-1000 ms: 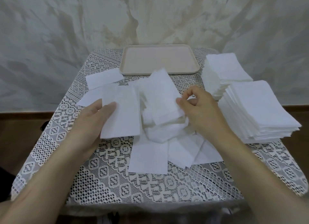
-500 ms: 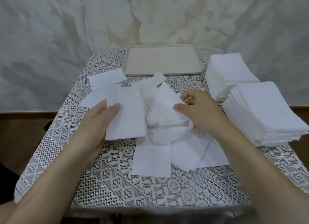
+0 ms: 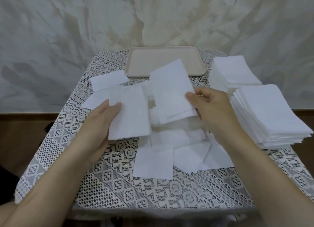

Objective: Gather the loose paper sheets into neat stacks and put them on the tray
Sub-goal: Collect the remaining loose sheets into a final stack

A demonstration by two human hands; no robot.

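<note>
Over lace tablecloth, near mottled wall: left hand, right hand, each with sheets in grip.

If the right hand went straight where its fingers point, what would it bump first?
Probably the small stack that the left hand holds, since the right hand points leftward with its pinched sheet. Depth is unclear.

A lace-covered table bears a tray, loose sheets and two paper stacks.
</note>
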